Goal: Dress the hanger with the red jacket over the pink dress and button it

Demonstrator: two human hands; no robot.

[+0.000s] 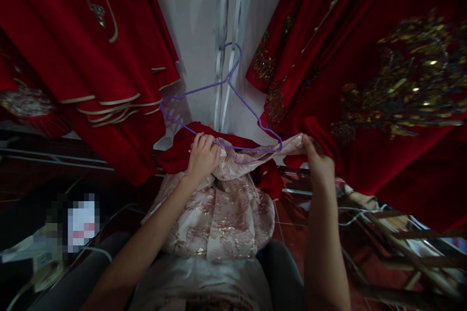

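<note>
A purple wire hanger (206, 87) stands upright before me, its hook near the pale doors. A pale pink and gold brocade garment (219, 218) lies over my lap, and its upper part reaches up to the hanger's bottom bar. My left hand (203, 155) grips the bottom bar together with the cloth near the middle. To the right, my right hand (316, 158) pinches a stretched end of the brocade, just beyond the hanger's right corner. Dark red cloth (178, 150) lies behind the hanger and the garment.
Red garments with pale piping (120, 58) hang at the left. More red garments with gold sequin embroidery (408, 82) hang at the right. Pale grey doors (189, 19) stand between them. A wooden rack (404, 243) is at lower right, and cables (98, 250) lie at lower left.
</note>
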